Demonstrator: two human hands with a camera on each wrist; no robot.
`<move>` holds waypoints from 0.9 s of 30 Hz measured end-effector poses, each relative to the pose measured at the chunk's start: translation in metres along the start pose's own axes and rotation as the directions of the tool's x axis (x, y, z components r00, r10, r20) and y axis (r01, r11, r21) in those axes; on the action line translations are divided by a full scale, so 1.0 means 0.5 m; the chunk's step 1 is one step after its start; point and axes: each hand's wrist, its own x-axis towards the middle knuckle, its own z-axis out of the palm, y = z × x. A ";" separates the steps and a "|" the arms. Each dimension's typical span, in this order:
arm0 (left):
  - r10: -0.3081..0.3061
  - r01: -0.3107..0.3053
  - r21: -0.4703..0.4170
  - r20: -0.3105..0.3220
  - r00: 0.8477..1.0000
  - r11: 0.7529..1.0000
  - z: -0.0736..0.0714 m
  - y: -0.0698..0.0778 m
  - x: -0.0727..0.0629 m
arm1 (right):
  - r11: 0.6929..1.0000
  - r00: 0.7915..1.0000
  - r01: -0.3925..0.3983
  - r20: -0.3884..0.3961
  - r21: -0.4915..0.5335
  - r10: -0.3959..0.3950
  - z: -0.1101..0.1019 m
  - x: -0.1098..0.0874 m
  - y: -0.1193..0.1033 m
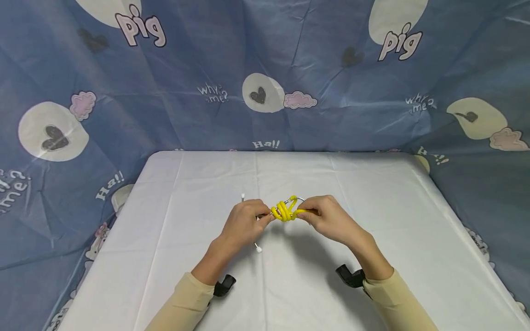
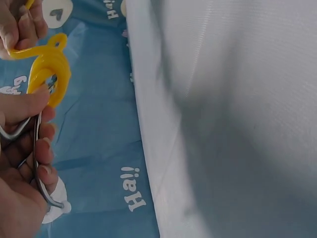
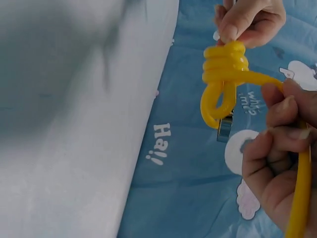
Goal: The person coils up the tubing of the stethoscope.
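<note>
Both hands hold a stethoscope [image 1: 283, 211] above the white table, its yellow tubing wound into several tight coils. My left hand [image 1: 247, 221] grips the metal ear tubes [image 2: 35, 148] just beside the coils, thumb over them. White ear tips [image 1: 259, 249] stick out on both sides of that hand. To the right, my right hand [image 1: 330, 217] pinches a length of yellow tubing [image 3: 258, 78] leading off the coils, and the tubing runs on down across the palm in the right wrist view. A flat silver part [image 3: 224, 130] shows by the loop at the coils' end.
A white cloth covers the table [image 1: 198, 184]. Behind it hangs a blue printed curtain [image 1: 186, 55], which continues down both sides. Black wrist mounts [image 1: 351, 276] sit at the cuffs of both light sleeves. The arms cast shadows on the cloth.
</note>
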 end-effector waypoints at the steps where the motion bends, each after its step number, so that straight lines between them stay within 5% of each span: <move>1: 0.010 -0.009 -0.009 0.011 1.000 1.000 -0.001 0.001 0.000 | 1.000 1.000 0.003 0.002 -0.006 -0.003 -0.001 0.003 -0.002; 10: 0.125 -0.113 -0.148 0.072 0.989 0.982 -0.009 0.010 -0.003 | 0.995 0.994 0.096 0.041 0.015 -0.097 -0.021 0.034 -0.004; 18: 0.192 -0.163 -0.328 0.057 0.980 0.930 -0.022 0.018 -0.008 | 0.985 0.998 -0.003 0.057 0.171 -0.007 -0.036 0.059 0.014; 27: 0.214 -0.187 -0.401 0.022 0.977 0.897 -0.022 0.018 -0.015 | 0.944 0.991 -0.040 0.135 0.329 -0.006 -0.025 0.068 0.053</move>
